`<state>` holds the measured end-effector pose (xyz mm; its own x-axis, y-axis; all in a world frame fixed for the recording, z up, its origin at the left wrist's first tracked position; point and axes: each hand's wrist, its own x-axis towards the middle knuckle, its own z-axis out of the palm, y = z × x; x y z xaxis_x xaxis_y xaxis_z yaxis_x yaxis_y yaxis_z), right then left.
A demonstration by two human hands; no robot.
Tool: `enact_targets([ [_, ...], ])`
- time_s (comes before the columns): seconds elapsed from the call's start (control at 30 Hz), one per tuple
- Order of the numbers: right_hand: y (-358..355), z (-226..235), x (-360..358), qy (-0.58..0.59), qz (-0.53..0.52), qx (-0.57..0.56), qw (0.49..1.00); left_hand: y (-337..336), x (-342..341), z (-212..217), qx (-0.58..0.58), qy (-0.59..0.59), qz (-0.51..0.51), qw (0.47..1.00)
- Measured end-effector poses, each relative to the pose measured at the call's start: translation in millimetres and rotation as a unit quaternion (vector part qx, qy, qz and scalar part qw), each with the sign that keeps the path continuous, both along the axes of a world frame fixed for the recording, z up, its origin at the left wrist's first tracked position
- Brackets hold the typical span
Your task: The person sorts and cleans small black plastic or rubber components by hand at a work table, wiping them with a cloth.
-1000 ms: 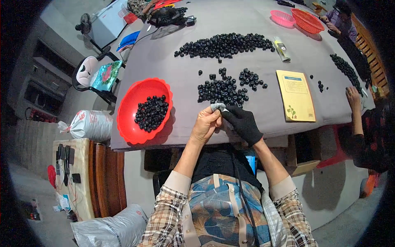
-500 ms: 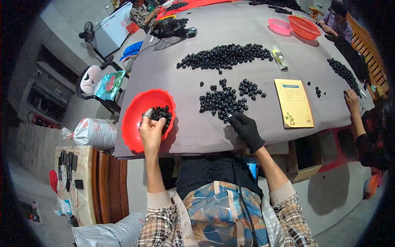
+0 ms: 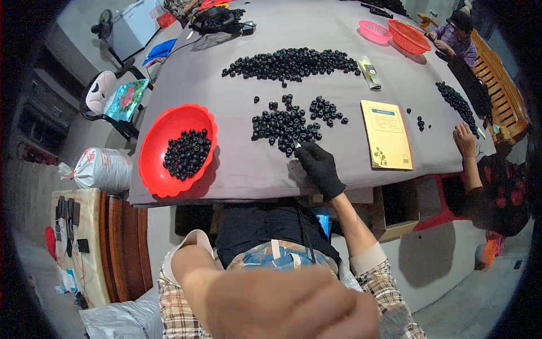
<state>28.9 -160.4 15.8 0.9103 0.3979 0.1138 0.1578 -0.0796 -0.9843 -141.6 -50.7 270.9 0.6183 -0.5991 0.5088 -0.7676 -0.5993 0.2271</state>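
My right hand (image 3: 319, 170), in a black glove, reaches onto the grey cloth at the near edge of a pile of small round black beads (image 3: 279, 125). Its fingers are closed, and a small pale tip shows at them; what it belongs to I cannot make out. My left hand (image 3: 293, 302) is bare, large and blurred close in front of my chest, its fingers smeared. To the left on the table, a red scalloped bowl (image 3: 151, 148) holds a heap of the same beads (image 3: 187, 155). Farther back lies a longer pile of black beads (image 3: 291, 63).
A yellow booklet (image 3: 388, 135) and a slim packet (image 3: 370, 74) lie right of the piles. Pink (image 3: 375, 33) and red baskets (image 3: 407, 38) stand at the back right. Another person's hand (image 3: 466, 141) rests by beads at the right edge. A black fan (image 3: 213, 20) lies at the back left.
My left hand has left the bowl and come up close to my chest. My right hand stays at the bead pile. The whole view has shifted slightly.
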Motion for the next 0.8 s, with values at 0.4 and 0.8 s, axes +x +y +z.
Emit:
enact_targets([
  [0.4, -3, -17, 7, -0.194, 0.004, -0.083, 0.978, -6, 18, 23, 0.028, -0.073, -0.077, 0.994],
  [0.8, -9, -4, 9, 0.065, -0.067, 0.057, 0.994, 29, 19, -40, -0.062, 0.103, 0.014, 0.993],
])
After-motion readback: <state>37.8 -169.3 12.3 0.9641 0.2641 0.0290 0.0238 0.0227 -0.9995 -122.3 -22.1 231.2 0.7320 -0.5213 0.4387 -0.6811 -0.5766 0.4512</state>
